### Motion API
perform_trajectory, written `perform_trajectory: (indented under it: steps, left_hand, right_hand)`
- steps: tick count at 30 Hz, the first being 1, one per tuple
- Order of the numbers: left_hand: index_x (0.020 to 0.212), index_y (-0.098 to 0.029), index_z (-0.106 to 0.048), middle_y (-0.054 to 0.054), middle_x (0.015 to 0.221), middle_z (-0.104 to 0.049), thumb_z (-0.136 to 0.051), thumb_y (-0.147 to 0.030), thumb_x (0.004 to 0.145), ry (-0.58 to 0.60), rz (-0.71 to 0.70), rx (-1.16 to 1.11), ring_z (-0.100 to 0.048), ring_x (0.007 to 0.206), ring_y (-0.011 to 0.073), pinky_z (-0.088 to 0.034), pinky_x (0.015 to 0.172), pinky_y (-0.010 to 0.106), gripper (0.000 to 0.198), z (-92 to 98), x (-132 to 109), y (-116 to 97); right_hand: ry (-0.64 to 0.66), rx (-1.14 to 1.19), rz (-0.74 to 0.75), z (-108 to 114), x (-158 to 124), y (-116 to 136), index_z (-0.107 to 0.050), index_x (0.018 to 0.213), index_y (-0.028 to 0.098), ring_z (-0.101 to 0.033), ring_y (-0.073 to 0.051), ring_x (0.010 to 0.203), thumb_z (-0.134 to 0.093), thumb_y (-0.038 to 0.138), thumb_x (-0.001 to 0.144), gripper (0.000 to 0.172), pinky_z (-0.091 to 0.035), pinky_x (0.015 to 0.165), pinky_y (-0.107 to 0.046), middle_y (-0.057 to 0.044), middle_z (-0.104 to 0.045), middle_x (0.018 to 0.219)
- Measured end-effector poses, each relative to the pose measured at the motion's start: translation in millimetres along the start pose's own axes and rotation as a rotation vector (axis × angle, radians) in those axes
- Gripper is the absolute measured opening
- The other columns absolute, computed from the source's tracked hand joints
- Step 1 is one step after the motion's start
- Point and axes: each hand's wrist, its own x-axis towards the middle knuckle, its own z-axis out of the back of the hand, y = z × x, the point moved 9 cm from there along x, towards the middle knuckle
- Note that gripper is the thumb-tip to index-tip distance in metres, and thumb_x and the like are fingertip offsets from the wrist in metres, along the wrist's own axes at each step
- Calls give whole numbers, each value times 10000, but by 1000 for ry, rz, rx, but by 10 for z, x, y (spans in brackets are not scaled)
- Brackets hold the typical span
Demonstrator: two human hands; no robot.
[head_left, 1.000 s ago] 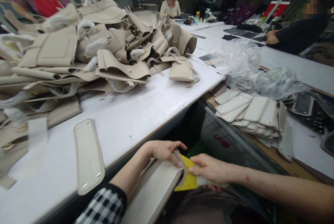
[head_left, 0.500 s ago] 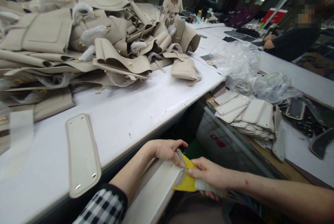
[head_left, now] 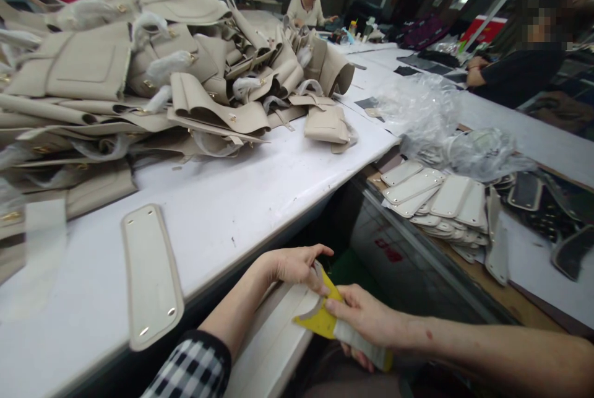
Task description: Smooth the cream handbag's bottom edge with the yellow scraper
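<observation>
Low in the middle, my left hand [head_left: 297,267] rests at the far end of a long off-white piece [head_left: 273,345], which slopes down toward me. Its thumb presses there while one finger sticks out. My right hand [head_left: 364,317] is wrapped round a flat yellow piece with a pale, wrapped-looking handle [head_left: 359,342]. The yellow part [head_left: 320,322] overlaps the end of the off-white piece, close to my left thumb. Its exact kind is not clear. On the white table at left lies a pale curved panel [head_left: 152,274] with metal eyelets at both ends.
Beige bag pieces [head_left: 93,70] with plastic-wrapped handles are heaped on the white table [head_left: 260,200]. Eyeleted panels [head_left: 457,200] are stacked at right beside crumpled clear plastic [head_left: 427,107]. A dark gap separates the two surfaces. Other people [head_left: 515,76] sit or stand around the tables.
My right hand has drawn the yellow piece slightly left and toward me across the off-white piece. My left hand stays nearly in place. The view has shifted slightly.
</observation>
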Motion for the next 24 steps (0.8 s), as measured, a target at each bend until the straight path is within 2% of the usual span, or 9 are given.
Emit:
perform_trajectory:
  steps: [4,7,11,14,16,17,20,22,24]
  left_hand:
    - [1424,-170,-279,51,931,-662,-849,-235,546,30,0,-211,-597,741,174,-461,692,315,1048,-83,24,35]
    - [1406,-182,-274,67,1011,-652,-836,-179,545,-7,-21,-302,-609,754,164,-474,723,339,1029,-101,41,28]
    - [1367,-161,-357,105,1107,-641,-810,-294,647,-215,-83,-308,-618,886,191,-465,830,367,861,34,-10,13]
    - [1350,-168,-398,121,1237,-599,-694,-470,780,-411,-120,-303,-564,1103,222,-409,966,366,710,156,-205,42]
    - [1319,-183,-456,109,1286,-587,-593,-548,846,-547,-106,-260,-531,1179,232,-378,1020,365,613,204,-420,95]
    - [1291,-186,-497,100,1282,-600,-559,-570,864,-613,-92,-235,-527,1194,237,-371,1035,364,577,210,-543,123]
    - [1205,-182,-600,77,1240,-648,-502,-590,888,-774,-29,-171,-554,1178,250,-384,1034,352,526,154,-879,202]
    - [1184,-189,-640,59,1219,-671,-458,-585,910,-808,9,-133,-579,1146,254,-402,1015,347,515,64,-994,230]
    - [1190,-214,-664,32,1184,-695,-421,-584,927,-793,22,-85,-606,1100,256,-425,983,348,515,-27,-1011,228]
  right_hand:
    - [-59,102,-13,-170,47,-75,-416,989,198,-529,-133,334,-403,639,913,447,-450,313,-210,7,-599,519]
    - [-59,194,-44,-373,113,-120,-481,901,161,-498,-128,309,-283,544,982,438,-415,289,-197,-21,-575,475]
    - [-37,277,-57,-558,186,-127,-535,700,133,-462,-116,289,-228,534,995,585,-368,270,-193,-51,-547,461]
    - [-9,307,-90,-574,100,-214,-568,707,137,-474,-120,307,-299,623,950,607,-382,292,-208,-45,-558,482]
    - [-6,254,-19,-492,-23,-230,-571,714,148,-464,-100,325,-440,693,868,581,-349,314,-184,-27,-560,495]
    - [-29,211,64,-411,-89,-199,-563,685,152,-450,-86,335,-504,721,818,587,-327,330,-177,-16,-549,495]
    - [-254,166,358,-10,-257,-23,-531,594,157,-420,-68,396,-607,748,718,609,-321,397,-196,10,-498,498]
    - [-436,255,443,259,-253,32,-602,701,155,-411,-80,446,-647,727,695,574,-341,438,-217,30,-482,525]
    - [-504,310,450,368,-105,63,-652,835,152,-389,-90,456,-678,701,682,571,-331,439,-230,43,-470,533]
